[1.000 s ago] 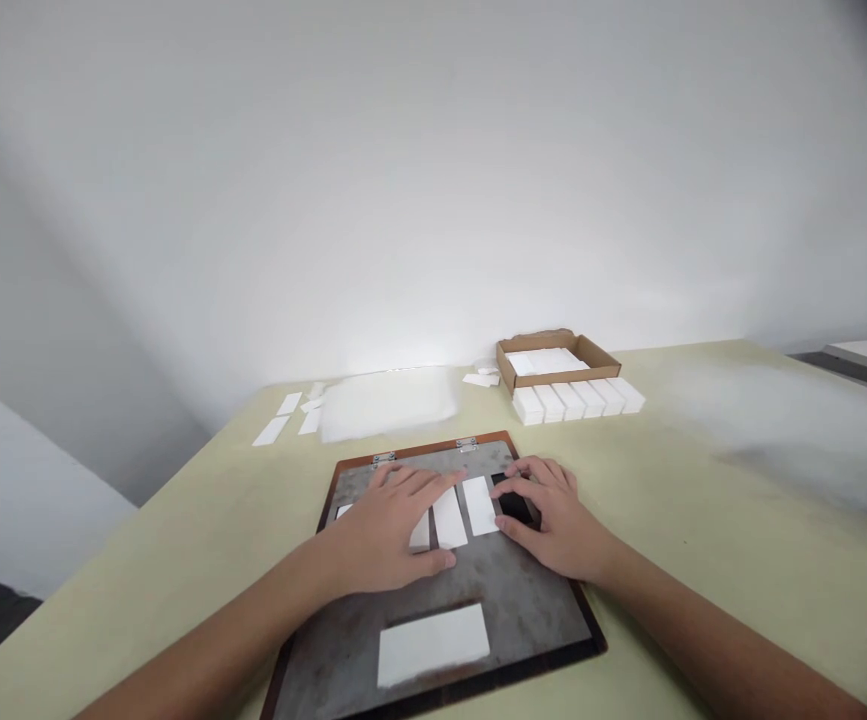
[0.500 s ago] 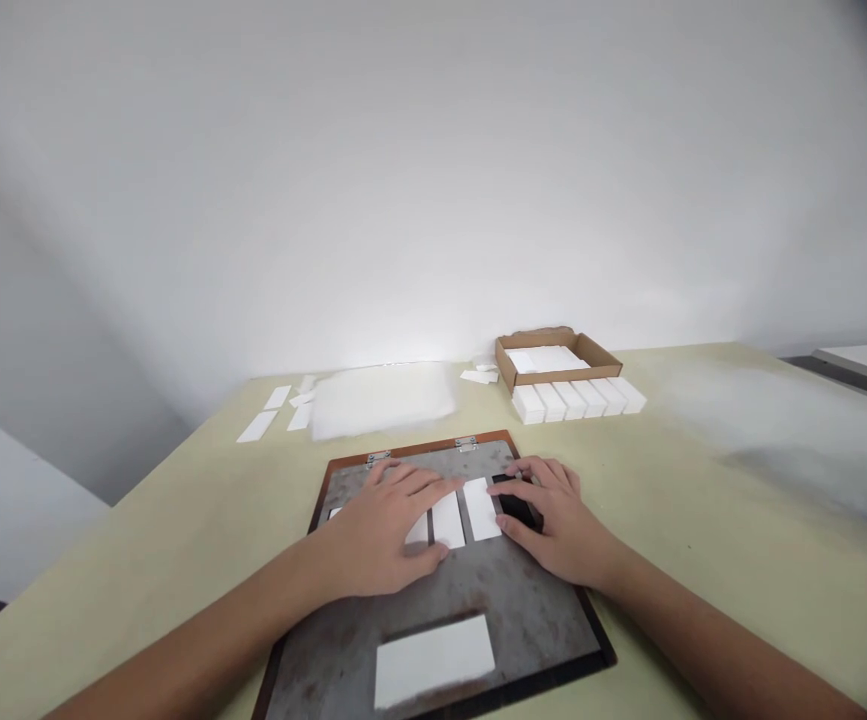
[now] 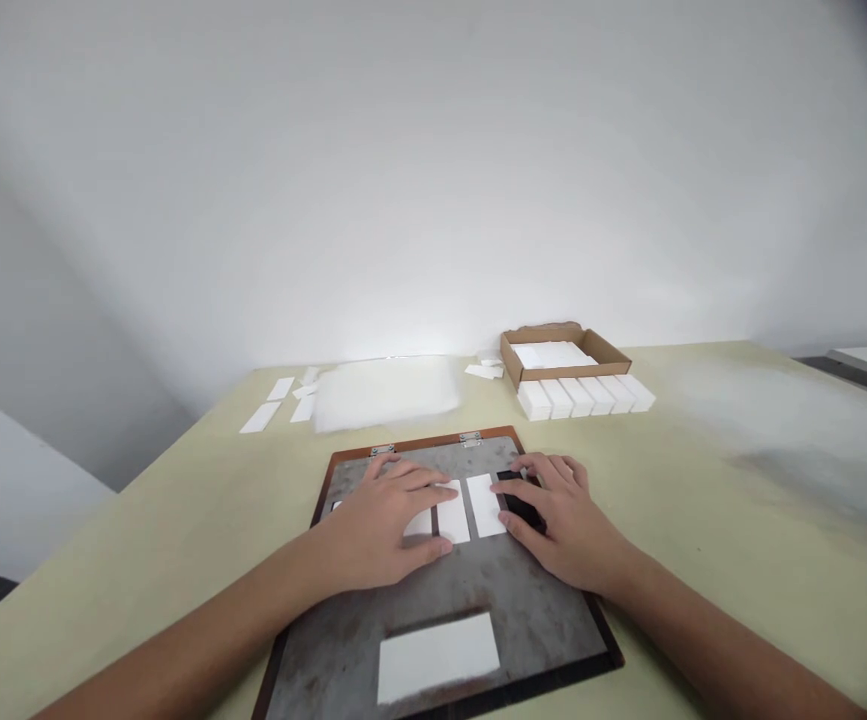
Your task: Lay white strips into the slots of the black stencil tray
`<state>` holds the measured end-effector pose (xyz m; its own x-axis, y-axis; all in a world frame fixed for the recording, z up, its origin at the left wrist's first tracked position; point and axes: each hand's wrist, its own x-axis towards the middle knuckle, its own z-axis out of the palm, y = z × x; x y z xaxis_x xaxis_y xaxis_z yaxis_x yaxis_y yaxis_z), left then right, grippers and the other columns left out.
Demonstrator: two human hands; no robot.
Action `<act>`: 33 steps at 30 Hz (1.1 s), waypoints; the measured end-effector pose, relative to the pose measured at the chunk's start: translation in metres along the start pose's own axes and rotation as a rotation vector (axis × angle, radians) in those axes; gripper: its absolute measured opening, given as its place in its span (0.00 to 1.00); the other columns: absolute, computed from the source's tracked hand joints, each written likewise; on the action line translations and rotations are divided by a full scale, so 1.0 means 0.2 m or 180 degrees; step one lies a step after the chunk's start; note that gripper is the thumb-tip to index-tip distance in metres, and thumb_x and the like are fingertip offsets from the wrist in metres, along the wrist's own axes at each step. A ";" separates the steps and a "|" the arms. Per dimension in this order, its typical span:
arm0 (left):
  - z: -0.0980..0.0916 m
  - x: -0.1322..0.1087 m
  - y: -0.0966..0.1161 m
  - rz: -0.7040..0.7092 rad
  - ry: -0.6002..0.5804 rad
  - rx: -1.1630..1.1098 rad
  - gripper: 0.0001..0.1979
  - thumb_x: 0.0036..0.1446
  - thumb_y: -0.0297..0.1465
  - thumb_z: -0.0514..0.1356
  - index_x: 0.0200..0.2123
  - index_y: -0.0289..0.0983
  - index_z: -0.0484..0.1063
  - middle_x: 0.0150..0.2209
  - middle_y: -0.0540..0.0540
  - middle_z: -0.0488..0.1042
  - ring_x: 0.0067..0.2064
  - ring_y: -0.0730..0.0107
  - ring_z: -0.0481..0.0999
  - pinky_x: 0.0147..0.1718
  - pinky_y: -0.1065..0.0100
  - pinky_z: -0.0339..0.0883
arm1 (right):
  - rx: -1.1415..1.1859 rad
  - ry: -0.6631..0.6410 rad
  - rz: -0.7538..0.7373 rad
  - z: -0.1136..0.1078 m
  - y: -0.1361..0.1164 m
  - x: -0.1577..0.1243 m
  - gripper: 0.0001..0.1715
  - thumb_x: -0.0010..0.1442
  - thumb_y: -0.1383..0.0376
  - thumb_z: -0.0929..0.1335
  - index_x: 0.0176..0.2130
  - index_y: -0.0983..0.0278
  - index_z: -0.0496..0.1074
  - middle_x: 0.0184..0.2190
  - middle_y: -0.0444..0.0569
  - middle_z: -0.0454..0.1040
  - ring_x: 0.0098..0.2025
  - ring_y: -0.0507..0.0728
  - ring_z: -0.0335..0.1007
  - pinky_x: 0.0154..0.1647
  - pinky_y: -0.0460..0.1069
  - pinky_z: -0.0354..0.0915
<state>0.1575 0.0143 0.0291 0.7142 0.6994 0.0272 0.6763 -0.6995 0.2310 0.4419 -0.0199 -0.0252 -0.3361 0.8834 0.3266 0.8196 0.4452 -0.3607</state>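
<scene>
A grey metal plate [image 3: 433, 590] on a hinged board lies in front of me. My left hand [image 3: 384, 525] rests palm down on its left part, fingers spread, thumb and index fingertip touching a white card [image 3: 453, 512] in a slot. Under that hand another white card shows partly. My right hand [image 3: 557, 515] lies spread over the right side, fingertips at the right edge of a second white card [image 3: 486, 505] and over a black slot [image 3: 519, 497]. Nearer to me, a larger white rectangle [image 3: 439, 658] sits in the plate's lower part.
Behind the plate at the right stands a cardboard box [image 3: 568, 372] holding white cards, with a row of white card stacks [image 3: 587, 398] before it. A blurred white patch [image 3: 388, 392] is at the back middle. Loose white cards [image 3: 259, 417] lie at the back left.
The view has shifted slightly, so the board and box appear a little further right. My left index finger has drawn back slightly to the left on the card. My right hand holds the same pose.
</scene>
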 end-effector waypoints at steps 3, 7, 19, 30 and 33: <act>0.00 0.01 0.00 0.0007 0.0017 0.0005 0.23 0.65 0.49 0.63 0.60 0.51 0.74 0.64 0.48 0.73 0.65 0.48 0.70 0.70 0.40 0.44 | -0.0036 0.0011 -0.0022 0.00 0.00 0.00 0.18 0.70 0.55 0.67 0.56 0.49 0.78 0.59 0.53 0.71 0.63 0.68 0.64 0.66 0.69 0.51; 0.01 0.01 -0.01 0.0006 0.0026 0.0023 0.23 0.65 0.50 0.63 0.59 0.51 0.75 0.64 0.48 0.73 0.65 0.48 0.70 0.69 0.40 0.45 | -0.0063 0.0015 -0.0047 0.00 0.00 0.00 0.18 0.70 0.54 0.67 0.56 0.49 0.78 0.59 0.53 0.71 0.63 0.68 0.63 0.66 0.69 0.51; -0.03 -0.05 0.00 0.0159 0.0125 0.0371 0.28 0.68 0.55 0.58 0.66 0.54 0.68 0.68 0.48 0.68 0.67 0.44 0.67 0.68 0.35 0.45 | -0.0181 -0.0021 -0.0261 -0.03 -0.02 0.01 0.19 0.71 0.54 0.65 0.57 0.52 0.76 0.57 0.56 0.71 0.61 0.67 0.64 0.67 0.70 0.47; 0.03 -0.14 0.01 0.0656 0.0066 0.0587 0.32 0.70 0.54 0.56 0.71 0.49 0.62 0.67 0.49 0.70 0.68 0.44 0.66 0.70 0.38 0.39 | 0.0123 0.0009 -0.0276 -0.03 -0.03 0.01 0.19 0.73 0.53 0.64 0.58 0.52 0.76 0.58 0.54 0.71 0.64 0.65 0.61 0.65 0.66 0.50; 0.02 -0.14 0.01 0.0700 0.0154 0.0561 0.31 0.70 0.53 0.57 0.69 0.48 0.64 0.64 0.49 0.74 0.67 0.48 0.68 0.71 0.42 0.39 | 0.0152 0.0008 -0.0258 -0.03 -0.03 0.01 0.18 0.74 0.54 0.64 0.57 0.52 0.76 0.58 0.54 0.71 0.65 0.65 0.61 0.66 0.66 0.50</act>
<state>0.1392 -0.0069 0.0256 0.8405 0.5314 0.1053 0.5302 -0.8469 0.0418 0.4399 -0.0220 -0.0172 -0.3993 0.8438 0.3587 0.7665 0.5218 -0.3743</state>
